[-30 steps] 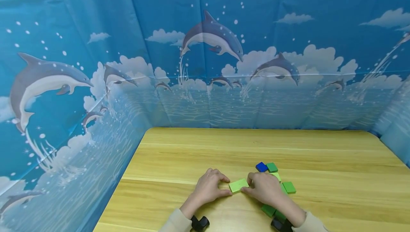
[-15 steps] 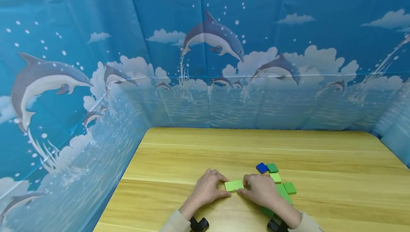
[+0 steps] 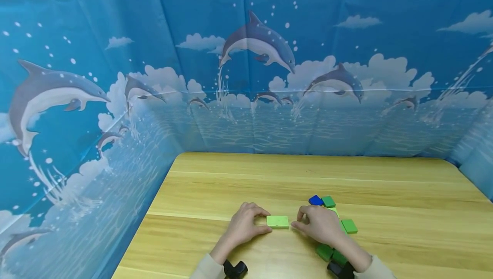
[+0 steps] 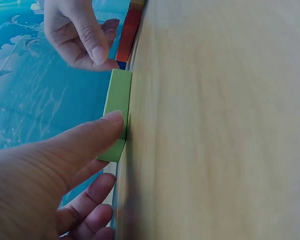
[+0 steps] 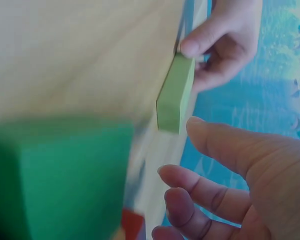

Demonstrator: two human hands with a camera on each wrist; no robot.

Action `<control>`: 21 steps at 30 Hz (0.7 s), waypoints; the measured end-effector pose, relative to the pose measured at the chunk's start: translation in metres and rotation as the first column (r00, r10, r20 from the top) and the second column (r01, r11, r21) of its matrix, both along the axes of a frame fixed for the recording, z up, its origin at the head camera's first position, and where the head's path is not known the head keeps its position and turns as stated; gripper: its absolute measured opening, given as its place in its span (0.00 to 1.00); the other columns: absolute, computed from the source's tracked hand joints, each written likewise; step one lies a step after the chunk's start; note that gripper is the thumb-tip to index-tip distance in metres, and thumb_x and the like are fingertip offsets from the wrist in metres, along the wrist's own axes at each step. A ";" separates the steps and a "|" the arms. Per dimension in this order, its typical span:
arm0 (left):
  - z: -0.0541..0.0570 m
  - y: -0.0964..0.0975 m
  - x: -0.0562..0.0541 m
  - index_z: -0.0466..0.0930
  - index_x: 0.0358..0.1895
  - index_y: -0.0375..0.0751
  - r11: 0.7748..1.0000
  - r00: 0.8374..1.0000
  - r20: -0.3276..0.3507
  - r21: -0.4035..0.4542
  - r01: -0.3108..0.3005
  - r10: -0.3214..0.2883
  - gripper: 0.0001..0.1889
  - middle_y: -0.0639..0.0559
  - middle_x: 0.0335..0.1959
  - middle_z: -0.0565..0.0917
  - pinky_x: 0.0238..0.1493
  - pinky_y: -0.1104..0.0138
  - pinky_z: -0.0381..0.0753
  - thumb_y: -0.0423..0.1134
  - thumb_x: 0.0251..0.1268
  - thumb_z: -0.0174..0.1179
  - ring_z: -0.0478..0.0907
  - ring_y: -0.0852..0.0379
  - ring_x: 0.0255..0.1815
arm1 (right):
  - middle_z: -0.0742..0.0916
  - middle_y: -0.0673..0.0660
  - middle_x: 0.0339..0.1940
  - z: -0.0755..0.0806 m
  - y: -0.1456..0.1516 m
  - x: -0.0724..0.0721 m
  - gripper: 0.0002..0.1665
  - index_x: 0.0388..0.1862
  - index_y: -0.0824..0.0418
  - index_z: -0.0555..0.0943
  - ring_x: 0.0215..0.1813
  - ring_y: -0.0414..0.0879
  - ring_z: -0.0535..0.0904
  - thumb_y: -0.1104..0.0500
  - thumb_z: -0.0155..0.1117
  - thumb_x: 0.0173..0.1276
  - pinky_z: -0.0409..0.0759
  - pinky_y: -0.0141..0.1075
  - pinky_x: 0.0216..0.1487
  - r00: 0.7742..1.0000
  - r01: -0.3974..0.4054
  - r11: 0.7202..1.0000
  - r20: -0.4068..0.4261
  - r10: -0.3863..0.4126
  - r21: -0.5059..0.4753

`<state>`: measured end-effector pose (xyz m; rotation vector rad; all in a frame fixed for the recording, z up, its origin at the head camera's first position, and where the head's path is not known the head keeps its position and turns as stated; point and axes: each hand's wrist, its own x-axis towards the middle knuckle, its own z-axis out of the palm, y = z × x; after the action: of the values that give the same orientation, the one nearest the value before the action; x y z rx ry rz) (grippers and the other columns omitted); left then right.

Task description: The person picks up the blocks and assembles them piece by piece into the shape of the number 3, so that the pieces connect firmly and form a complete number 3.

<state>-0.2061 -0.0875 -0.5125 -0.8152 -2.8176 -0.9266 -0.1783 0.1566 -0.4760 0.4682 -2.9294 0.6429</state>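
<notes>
A light green rectangular block (image 3: pixel 277 222) lies in front of me on the wooden table, its long side running left to right. My left hand (image 3: pixel 244 225) pinches its left end; the left wrist view has the thumb pressed on the block's near face, with a finger behind. Just beyond the right end is my right hand (image 3: pixel 319 223), apart from the block. Its thumb and fingers are loosely bent, and the right wrist view shows nothing between them. Part of the group of blocks on the right is hidden beneath this hand and forearm.
Around the right forearm lie a blue block (image 3: pixel 316 200), green blocks (image 3: pixel 349 226) and darker green ones (image 3: pixel 324 251). A red block (image 4: pixel 129 35) appears in the left wrist view. A dolphin-printed curtain (image 3: pixel 254 125) stands behind the wooden table (image 3: pixel 215 185).
The light green block has shifted left and turned straighter. My right hand moved left with it, let go, and drew back right. My left hand still holds the block.
</notes>
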 end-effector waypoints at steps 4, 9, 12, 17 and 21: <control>-0.003 -0.002 -0.002 0.85 0.45 0.54 1.000 1.000 0.014 0.031 0.000 -0.001 0.20 0.67 0.38 0.77 0.35 0.71 0.68 0.55 0.47 0.71 0.66 0.65 0.39 | 0.71 0.40 0.13 0.002 0.012 -0.006 0.10 0.25 0.47 0.80 0.14 0.36 0.64 0.47 0.73 0.54 0.63 0.33 0.14 0.999 0.029 1.000 0.016 -0.028 -0.005; -0.006 -0.003 -0.004 0.85 0.45 0.56 0.999 1.000 0.030 0.052 -0.002 0.000 0.19 0.67 0.38 0.76 0.37 0.70 0.68 0.55 0.48 0.71 0.66 0.65 0.39 | 0.72 0.42 0.16 0.004 0.029 -0.017 0.12 0.33 0.53 0.82 0.15 0.38 0.65 0.49 0.72 0.56 0.62 0.34 0.16 0.998 0.055 0.998 0.039 -0.055 -0.004; -0.007 -0.003 -0.004 0.84 0.46 0.56 0.998 0.999 0.039 0.063 -0.010 0.007 0.19 0.66 0.38 0.76 0.37 0.70 0.68 0.54 0.49 0.71 0.66 0.64 0.39 | 0.73 0.45 0.17 0.006 0.037 -0.023 0.16 0.37 0.57 0.82 0.17 0.40 0.66 0.48 0.71 0.57 0.64 0.35 0.17 0.996 0.073 0.997 0.054 -0.072 -0.003; -0.009 -0.003 -0.005 0.85 0.45 0.54 0.996 1.000 0.030 0.085 -0.009 0.006 0.19 0.65 0.37 0.77 0.38 0.70 0.68 0.53 0.49 0.72 0.67 0.63 0.38 | 0.75 0.48 0.18 0.007 0.045 -0.031 0.22 0.42 0.62 0.80 0.16 0.42 0.66 0.48 0.71 0.57 0.62 0.35 0.16 0.989 0.122 0.993 0.079 -0.122 0.010; -0.010 -0.003 -0.006 0.85 0.45 0.54 0.996 1.000 0.028 0.089 -0.009 0.006 0.19 0.65 0.36 0.76 0.38 0.69 0.68 0.53 0.48 0.72 0.67 0.63 0.38 | 0.74 0.48 0.17 0.007 0.049 -0.034 0.24 0.43 0.64 0.80 0.15 0.43 0.64 0.47 0.71 0.57 0.57 0.34 0.16 0.983 0.152 0.988 0.097 -0.155 0.040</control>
<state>-0.2120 -0.0907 -0.5228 -0.7864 -2.7774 -1.0620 -0.2125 0.2059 -0.4694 0.2155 -3.0349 0.6168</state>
